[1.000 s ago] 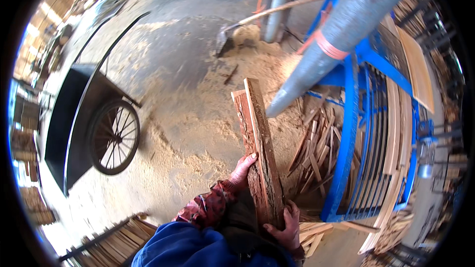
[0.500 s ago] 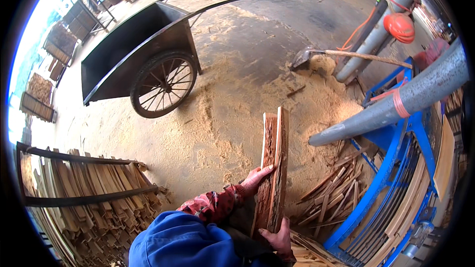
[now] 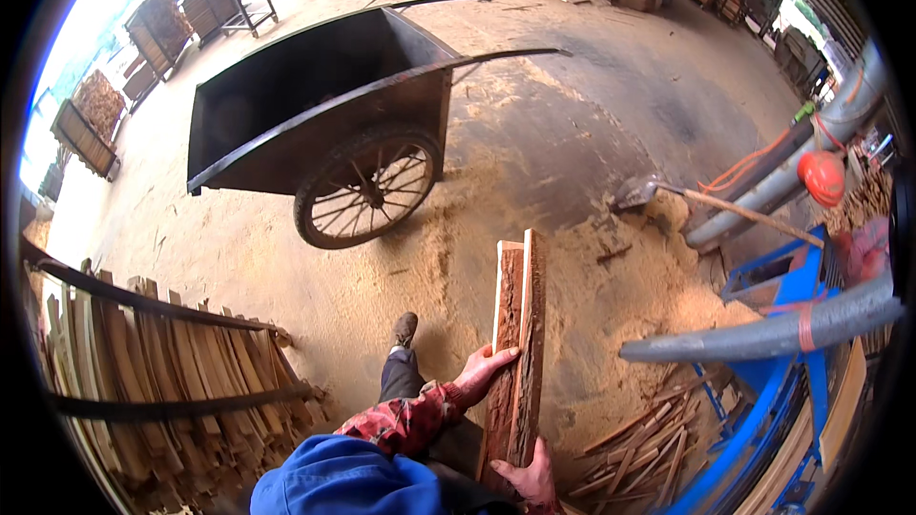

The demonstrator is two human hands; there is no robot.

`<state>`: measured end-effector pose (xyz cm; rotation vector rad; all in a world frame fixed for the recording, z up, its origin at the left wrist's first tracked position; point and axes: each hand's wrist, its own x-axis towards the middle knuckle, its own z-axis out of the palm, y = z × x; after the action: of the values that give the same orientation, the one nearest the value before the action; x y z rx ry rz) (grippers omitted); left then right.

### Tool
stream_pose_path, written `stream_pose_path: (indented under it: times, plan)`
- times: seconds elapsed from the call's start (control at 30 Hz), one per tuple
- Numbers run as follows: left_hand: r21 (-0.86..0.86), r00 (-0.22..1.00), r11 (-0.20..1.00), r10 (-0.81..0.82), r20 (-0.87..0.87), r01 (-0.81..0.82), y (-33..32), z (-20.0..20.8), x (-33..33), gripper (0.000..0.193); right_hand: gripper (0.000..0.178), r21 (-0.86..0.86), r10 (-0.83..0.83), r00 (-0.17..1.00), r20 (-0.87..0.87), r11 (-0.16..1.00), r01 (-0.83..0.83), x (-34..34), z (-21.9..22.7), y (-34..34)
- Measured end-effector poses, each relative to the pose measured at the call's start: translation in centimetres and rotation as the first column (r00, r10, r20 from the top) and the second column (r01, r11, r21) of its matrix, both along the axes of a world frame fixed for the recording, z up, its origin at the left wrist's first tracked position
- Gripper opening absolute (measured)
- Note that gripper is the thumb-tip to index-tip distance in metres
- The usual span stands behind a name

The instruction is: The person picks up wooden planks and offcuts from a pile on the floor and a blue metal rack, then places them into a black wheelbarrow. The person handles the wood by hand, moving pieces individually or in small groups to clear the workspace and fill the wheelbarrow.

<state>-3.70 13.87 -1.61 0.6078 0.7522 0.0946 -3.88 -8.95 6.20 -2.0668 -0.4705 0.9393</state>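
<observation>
Two rough wooden boards with reddish-brown bark, a left board [image 3: 509, 291] and a right board [image 3: 534, 300], lie side by side in front of me, pointing away from my body. My left hand [image 3: 480, 372] grips them around the middle from the left side, its thumb lying across the bark. Lower down, near the close end, my right hand [image 3: 532, 475] is closed on the boards from the right, thumb on top. Both far ends hang over the sawdust-covered floor. The fingers beneath the boards are hidden.
A black two-wheeled cart [image 3: 315, 105] stands ahead on the left. Bundled wood strips [image 3: 181, 353] fill a rack at left. To the right are scrap sticks [image 3: 639, 448], a blue metal frame [image 3: 763, 410], a grey pipe [image 3: 744, 339] and a shovel [image 3: 637, 193].
The view has swung right and up, bringing in more of the far yard. My foot has come into sight, stepping forward. Both hands keep their hold on the boards.
</observation>
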Motion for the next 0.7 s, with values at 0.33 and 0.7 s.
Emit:
stream_pose_path:
  times: [0.33,0.7]
  plan:
    - [0.011,0.899,0.904,0.423,0.111,-0.427,26.8,3.3,-6.6,0.043,0.091,0.162,0.383,0.906,0.18,0.897,-0.412,1.9,1.2,28.5]
    - [0.036,0.701,0.812,0.48,0.527,-0.583,63.8,14.6,-14.1,0.058,0.099,0.658,0.676,0.737,0.001,0.555,-0.509,2.0,9.6,68.3]
